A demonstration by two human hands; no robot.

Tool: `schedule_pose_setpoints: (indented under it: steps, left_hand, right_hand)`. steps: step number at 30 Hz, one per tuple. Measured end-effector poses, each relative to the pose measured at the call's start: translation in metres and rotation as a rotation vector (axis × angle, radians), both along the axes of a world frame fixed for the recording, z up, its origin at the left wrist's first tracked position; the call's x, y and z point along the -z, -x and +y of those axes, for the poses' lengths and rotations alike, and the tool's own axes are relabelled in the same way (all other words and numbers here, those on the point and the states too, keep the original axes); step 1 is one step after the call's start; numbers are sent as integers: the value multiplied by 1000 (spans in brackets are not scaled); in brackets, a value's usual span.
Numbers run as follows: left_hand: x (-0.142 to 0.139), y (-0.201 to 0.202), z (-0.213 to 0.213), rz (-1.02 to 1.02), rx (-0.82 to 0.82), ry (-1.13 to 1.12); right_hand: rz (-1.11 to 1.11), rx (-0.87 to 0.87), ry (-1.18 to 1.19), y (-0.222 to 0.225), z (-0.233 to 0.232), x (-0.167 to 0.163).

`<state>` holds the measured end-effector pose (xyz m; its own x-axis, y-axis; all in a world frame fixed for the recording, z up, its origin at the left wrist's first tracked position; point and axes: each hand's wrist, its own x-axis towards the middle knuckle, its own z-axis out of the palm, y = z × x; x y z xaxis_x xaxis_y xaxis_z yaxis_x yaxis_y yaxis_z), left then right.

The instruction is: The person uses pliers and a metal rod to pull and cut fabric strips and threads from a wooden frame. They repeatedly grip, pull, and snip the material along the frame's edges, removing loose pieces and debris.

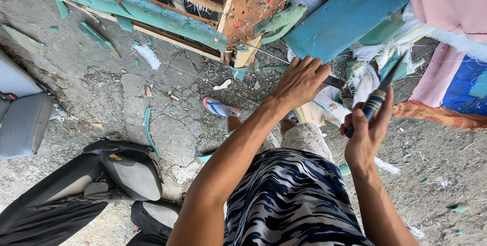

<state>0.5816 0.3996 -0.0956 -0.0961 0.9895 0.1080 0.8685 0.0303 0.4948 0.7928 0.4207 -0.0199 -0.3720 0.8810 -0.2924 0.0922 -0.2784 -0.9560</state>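
Note:
My right hand (366, 132) is shut on the dark blue handle of a knife (384, 89), its blade pointing up toward torn white and teal foam scraps (373, 66). My left hand (300, 81) is stretched forward with fingers together, resting on a dark strip at the lower edge of a teal foam slab (350, 15). A wooden furniture frame (248, 2) with strips of green foam still stuck to it lies just left of the slab. My patterned shorts and knees fill the bottom centre.
Cracked concrete ground littered with foam bits. Grey and black car seats (127, 167) lie at lower left, another grey seat (20, 114) at the left edge. Pink, blue and orange fabric (446, 88) is piled at right. A sandalled foot (220, 108) stands near the frame.

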Motion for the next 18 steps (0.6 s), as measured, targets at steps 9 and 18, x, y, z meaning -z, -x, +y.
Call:
schedule_pose_setpoints:
  steps: [9,18]
  left_hand:
    - [-11,6,6,-55,-22,-35]
    - [18,11,-8,59,-19,70]
  right_hand:
    - [-149,-174,-202,17,-18,12]
    - [-258,-369,-167,20,-8,3]
